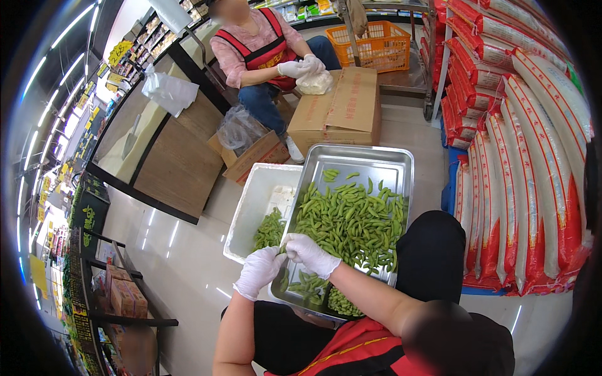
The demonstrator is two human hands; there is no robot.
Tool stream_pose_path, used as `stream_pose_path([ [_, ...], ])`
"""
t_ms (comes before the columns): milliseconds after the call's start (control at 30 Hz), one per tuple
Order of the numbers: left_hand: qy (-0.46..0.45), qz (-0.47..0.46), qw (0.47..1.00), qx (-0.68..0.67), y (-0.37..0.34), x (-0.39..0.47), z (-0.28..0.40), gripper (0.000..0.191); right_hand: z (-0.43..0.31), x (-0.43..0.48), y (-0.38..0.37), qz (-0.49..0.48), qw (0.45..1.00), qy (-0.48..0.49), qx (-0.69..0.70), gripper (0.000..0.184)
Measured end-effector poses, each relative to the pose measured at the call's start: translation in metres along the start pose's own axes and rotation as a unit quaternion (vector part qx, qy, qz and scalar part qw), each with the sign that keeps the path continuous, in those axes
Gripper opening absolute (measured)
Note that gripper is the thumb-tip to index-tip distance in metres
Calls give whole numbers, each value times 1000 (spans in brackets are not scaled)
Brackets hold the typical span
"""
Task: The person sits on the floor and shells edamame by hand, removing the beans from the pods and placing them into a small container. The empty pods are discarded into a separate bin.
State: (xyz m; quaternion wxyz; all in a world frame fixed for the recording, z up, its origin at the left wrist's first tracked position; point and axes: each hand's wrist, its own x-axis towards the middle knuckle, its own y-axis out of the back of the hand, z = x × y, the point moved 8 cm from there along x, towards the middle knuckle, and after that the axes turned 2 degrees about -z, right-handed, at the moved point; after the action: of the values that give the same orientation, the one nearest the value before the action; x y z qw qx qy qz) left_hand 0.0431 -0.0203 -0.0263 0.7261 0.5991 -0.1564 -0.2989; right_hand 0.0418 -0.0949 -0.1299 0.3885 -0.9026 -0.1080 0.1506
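My left hand [261, 270] and my right hand [310, 254], both in white gloves, meet over the left edge of a steel tray [357, 162]. Fingers of both are closed on a small green pod [282, 250], largely hidden by the fingertips. Many green soybean pods [350, 214] lie in the tray, with a smaller group at its near left. Shelled green beans [342, 303] fill a dark container at the tray's near end. Left of the tray, a white foam box [240, 223] holds more pods.
A co-worker in a red apron [277, 51] sits beyond a cardboard box [334, 113], gloved hands at a white bag. An open carton [256, 157] and a wooden counter [178, 164] stand left. Stacked rice sacks [526, 188] rise at right; an orange crate [371, 47] is behind.
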Motion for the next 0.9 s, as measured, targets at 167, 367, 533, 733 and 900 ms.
stream_pose_path([
  [167, 70, -56, 979, -181, -11, 0, -12, 31, -10, 0, 3, -63, 998, 18, -10, 8],
  [367, 93, -114, 921, -362, -19, -3, -7, 25, -21, -3, -1, -59, 995, 31, -72, 8],
  [533, 80, -123, 886, -440, -14, -3, -3, 31, -45, -17, -7, -81, 982, 77, -155, 10],
  [733, 92, -120, 815, -560, -15, 0, 4, 39, -50, -19, -15, -96, 990, 57, -81, 16],
  [900, 151, -63, 886, -435, -10, 3, -10, 39, -52, -17, -4, 16, 982, 68, -176, 10],
])
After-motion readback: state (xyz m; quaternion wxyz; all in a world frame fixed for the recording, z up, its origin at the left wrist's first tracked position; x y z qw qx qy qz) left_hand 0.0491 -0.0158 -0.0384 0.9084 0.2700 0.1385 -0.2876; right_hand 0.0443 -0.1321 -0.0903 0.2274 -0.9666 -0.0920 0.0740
